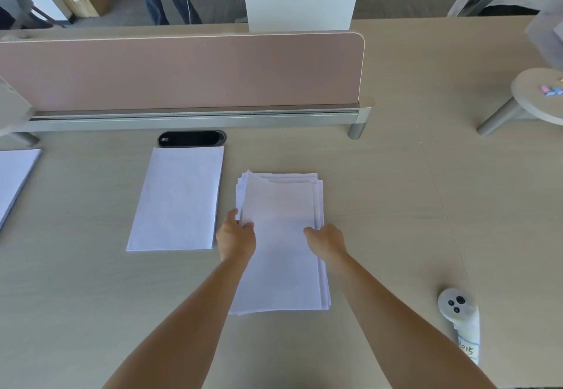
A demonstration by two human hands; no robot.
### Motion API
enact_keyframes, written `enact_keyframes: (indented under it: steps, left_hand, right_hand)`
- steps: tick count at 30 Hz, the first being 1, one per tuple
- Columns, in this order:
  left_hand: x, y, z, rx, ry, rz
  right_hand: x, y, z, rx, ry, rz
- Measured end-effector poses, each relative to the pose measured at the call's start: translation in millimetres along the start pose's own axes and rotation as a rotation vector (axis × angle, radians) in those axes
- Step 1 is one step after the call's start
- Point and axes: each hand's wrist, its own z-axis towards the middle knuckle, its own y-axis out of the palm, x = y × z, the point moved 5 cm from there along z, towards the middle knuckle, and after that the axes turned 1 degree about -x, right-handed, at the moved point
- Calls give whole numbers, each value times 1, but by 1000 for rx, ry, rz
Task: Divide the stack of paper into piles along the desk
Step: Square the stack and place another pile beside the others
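1. White handheld controller [460, 315] with dark buttons lies at the near right of the pale wood-grain desk [396, 205]; a handwritten label on its handle is too small to read.
2. Loose stack of white paper sheets [283, 254] lies at desk centre, edges fanned and uneven at the far end. Both bare forearms cross its near part.
3. Left hand [236, 237] grips the stack's left edge, thumb on top; the fingers beneath are hidden. Right hand [326, 240] rests on the right edge, fingers curled onto the top sheets; it seems to be pinching a few, but I cannot tell for certain.
4. Neat white paper pile [176, 199] lies just left of the stack, apart from it.
5. Another white paper pile [13, 181] at far left is cut off by the frame.
6. Black oval cable port [192, 138] sits behind the neat pile.
7. Dusty-pink divider panel [182, 74] stands beyond, hiding the desk behind it.
8. White box [300, 1] rises behind the panel.
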Motion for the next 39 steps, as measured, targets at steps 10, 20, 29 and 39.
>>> enact_keyframes:
  steps: [10,20,29,39]
  left_hand:
    - [12,-7,1,-207,106,108]
    - [67,-62,-22,-228,441,-235]
    - [129,-51,-81,-328,728,-444]
    - [157,47,-95,-407,440,-726]
  right_hand:
    - [6,-7,2,27,24,142]
    - [-21,-53,-44,-156,-336,620]
    - [-18,-133,-132,263,-528,766]
    - [26,-196,-75,386,-457,939]
